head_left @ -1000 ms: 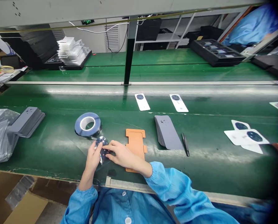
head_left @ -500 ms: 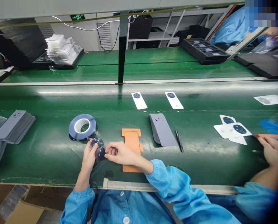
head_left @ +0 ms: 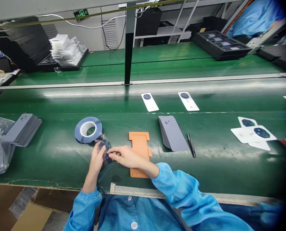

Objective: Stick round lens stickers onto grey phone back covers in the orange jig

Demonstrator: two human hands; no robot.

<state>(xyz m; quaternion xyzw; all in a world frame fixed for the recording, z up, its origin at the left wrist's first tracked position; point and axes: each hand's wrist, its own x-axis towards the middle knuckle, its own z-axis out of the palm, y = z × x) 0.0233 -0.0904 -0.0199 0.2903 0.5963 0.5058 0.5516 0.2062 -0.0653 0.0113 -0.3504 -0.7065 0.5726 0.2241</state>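
beside the blue tape roll point(head_left: 79, 130), the left hand point(head_left: 96, 162) pinches a dark film piece point(head_left: 106, 145); the right hand point(head_left: 126, 157) — its fingers more curled half a second ago — now extends the index to it, grip impossible to tell, wrist over the orange plate point(head_left: 140, 141).

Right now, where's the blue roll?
In the head view, the blue roll lies left of centre on the green table, just beyond the left hand.

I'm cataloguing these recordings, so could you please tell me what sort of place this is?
Probably a factory workshop, judging by the long green worktop, stacked grey panels and orange plate.
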